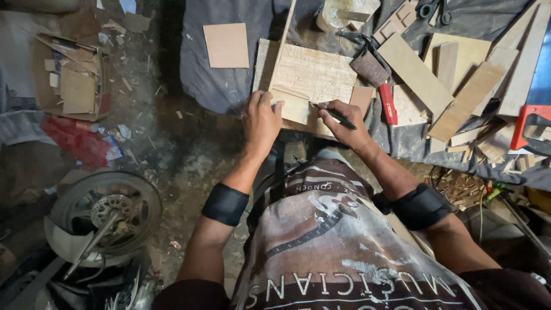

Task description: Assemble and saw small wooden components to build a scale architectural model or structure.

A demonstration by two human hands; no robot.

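My left hand (pixel 262 119) presses down on a small pale wooden piece (pixel 293 106) lying on a larger light wood board (pixel 315 72). A thin wooden strip (pixel 281 49) stands on edge along the board, beside my left fingers. My right hand (pixel 344 123) grips a dark pen (pixel 338 117), its tip touching the small piece's right edge. Both wrists wear black bands.
Dark cloth (pixel 224 80) covers the work surface. A square tan tile (pixel 226 45) lies at the left, a red-handled hammer (pixel 379 80) and several wooden planks (pixel 459 80) at the right, a red saw handle (pixel 531 123) beyond. A wheel (pixel 106 215) and cardboard scraps (pixel 74 74) lie on the floor.
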